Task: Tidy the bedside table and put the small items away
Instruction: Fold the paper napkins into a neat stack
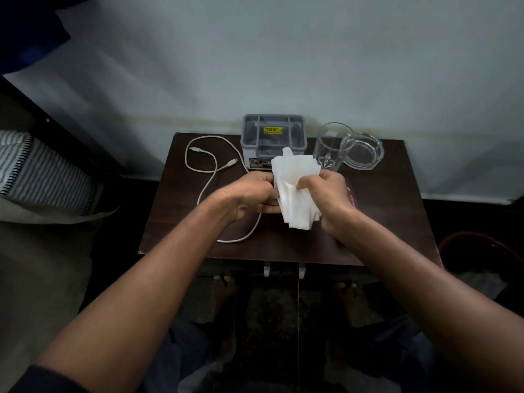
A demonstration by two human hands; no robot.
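A bundle of white tissue paper [295, 180] is held above the middle of the dark wooden bedside table [382, 222]. My left hand [249, 194] grips its left side and my right hand [326, 194] clutches its right side. Behind the tissues stands a grey compartmented organiser box [273, 134] with a yellow sticker. A white charging cable [209, 171] lies looped on the table's left part, passing under my left hand. At the back right stand a clear drinking glass [331, 146] and a clear glass ashtray [363, 150].
A white wall rises right behind the table. A striped pillow [42, 174] on a bed lies to the left. A reddish bucket rim [482, 245] shows on the floor at the right. My bare feet stand on the dark floor below the table's front edge.
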